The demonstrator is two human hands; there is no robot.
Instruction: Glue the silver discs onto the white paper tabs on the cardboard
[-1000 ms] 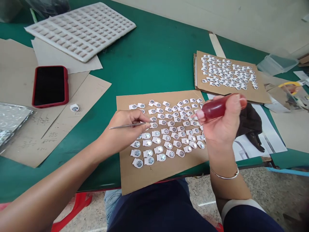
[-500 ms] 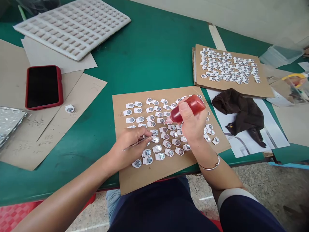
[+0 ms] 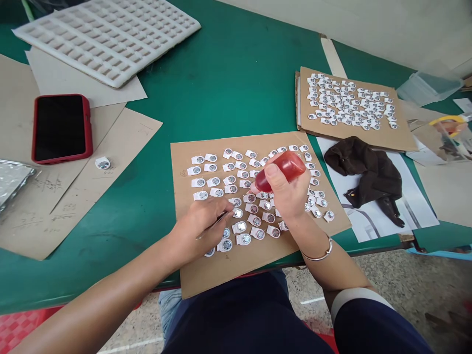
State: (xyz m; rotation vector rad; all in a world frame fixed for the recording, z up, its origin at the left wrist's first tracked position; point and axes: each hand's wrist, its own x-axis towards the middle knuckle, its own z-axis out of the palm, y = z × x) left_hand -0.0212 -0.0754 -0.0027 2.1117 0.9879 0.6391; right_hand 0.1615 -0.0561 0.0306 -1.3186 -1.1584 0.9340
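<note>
My left hand (image 3: 201, 223) rests low over a cardboard sheet (image 3: 206, 275), fingers closed on thin metal tweezers (image 3: 214, 225). The tip of the tweezers is near a small white tab with a round silvery disc (image 3: 238, 213). In my right hand (image 3: 293, 196) is a red squeeze bottle (image 3: 283, 171), tilted so that its narrow nozzle points down and left over the rows of tabs. The nozzle tip is close to a disc in the middle; I cannot tell if it touches. Several rows of such tabs cover the sheet, some hidden behind my hands.
A second cardboard (image 3: 401, 135) full of tabs lies at the back right, beside a dark cloth (image 3: 372, 167) and a clear plastic box (image 3: 429, 86). To the left are a red-cased phone (image 3: 61, 129), a white gridded tray (image 3: 110, 39) and a single loose tab (image 3: 103, 163).
My right hand has brought the bottle slightly left and down, lowering the nozzle toward the tabs. My left hand, still holding the tweezers, has shifted slightly right and down.
</note>
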